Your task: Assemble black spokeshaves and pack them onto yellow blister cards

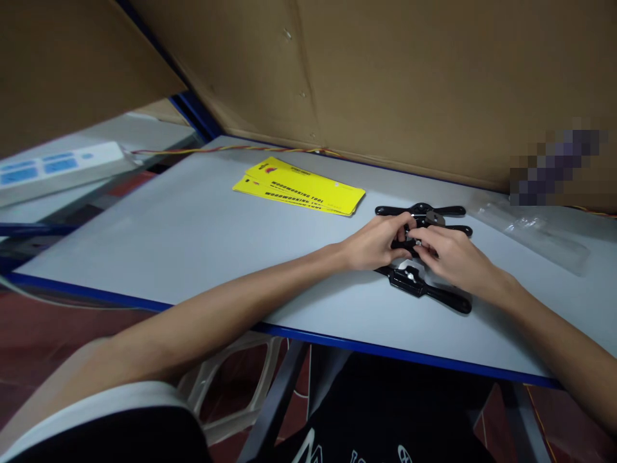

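Three black spokeshaves lie side by side on the grey table [193, 238]. The far spokeshave [419, 210] lies free. My left hand [378, 243] and my right hand [446, 256] meet over the middle spokeshave [463, 229], fingers curled and pinching a small metal part on its body; most of that tool is hidden under them. The near spokeshave [424, 289] lies just below my hands, untouched.
Yellow "woodworking tool" cards [301, 186] lie stacked at the table's middle back. A clear plastic bag [530, 231] lies at the right. Cardboard walls [409, 83] close the back. A white power strip [58, 168] sits off to the left. A twisted wire [216, 149] runs along the rear edge.
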Demonstrator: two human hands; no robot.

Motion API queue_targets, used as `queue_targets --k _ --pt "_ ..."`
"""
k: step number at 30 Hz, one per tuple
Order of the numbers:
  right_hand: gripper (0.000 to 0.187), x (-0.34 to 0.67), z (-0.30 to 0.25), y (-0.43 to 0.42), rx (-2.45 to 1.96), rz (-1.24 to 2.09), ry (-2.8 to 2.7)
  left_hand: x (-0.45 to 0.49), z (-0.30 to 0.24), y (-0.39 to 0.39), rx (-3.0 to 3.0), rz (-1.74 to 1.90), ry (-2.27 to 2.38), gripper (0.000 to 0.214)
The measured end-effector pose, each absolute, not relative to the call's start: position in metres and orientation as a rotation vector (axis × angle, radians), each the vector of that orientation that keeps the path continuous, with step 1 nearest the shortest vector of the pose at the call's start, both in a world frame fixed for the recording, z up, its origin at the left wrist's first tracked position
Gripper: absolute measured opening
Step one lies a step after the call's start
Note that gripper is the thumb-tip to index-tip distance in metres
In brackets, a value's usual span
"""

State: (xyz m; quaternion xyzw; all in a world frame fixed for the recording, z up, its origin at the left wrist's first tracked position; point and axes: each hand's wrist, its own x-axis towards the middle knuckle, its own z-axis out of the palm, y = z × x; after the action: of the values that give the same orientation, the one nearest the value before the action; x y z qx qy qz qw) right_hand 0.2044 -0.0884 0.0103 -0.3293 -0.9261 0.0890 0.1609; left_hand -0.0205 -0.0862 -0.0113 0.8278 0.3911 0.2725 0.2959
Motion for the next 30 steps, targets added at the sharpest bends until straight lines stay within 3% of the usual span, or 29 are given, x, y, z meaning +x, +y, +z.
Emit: queue_targets --k 8,11,15,19,24,30 --pt "0.019 0.209 0.024 -0.086 -0.978 0.368 -2.691 -0.022 -0.012 -0.086 2.218 0.715 1.044 0.038" --pt "0.013 0.208 0.020 -0.085 -1.040 0.148 -2.712 -0.021 -0.013 -0.086 2.228 0.707 1.052 0.039" --pt "0.024 0.200 0.018 -0.088 -1.061 -0.176 -2.790 -0.021 -0.012 -0.085 2.243 0.702 1.059 0.039" --pt "0.033 0.193 0.021 -0.093 -1.133 -0.273 -2.831 -0.021 -0.011 -0.086 2.248 0.695 1.062 0.037" --pt "0.037 0.186 0.025 -0.098 -1.324 -0.159 -2.818 -0.021 -0.011 -0.086 2.228 0.710 1.047 0.034" --pt "0.034 0.177 0.032 -0.096 -1.569 0.315 -2.598 -0.020 -0.009 -0.087 2.220 0.713 1.040 0.034"
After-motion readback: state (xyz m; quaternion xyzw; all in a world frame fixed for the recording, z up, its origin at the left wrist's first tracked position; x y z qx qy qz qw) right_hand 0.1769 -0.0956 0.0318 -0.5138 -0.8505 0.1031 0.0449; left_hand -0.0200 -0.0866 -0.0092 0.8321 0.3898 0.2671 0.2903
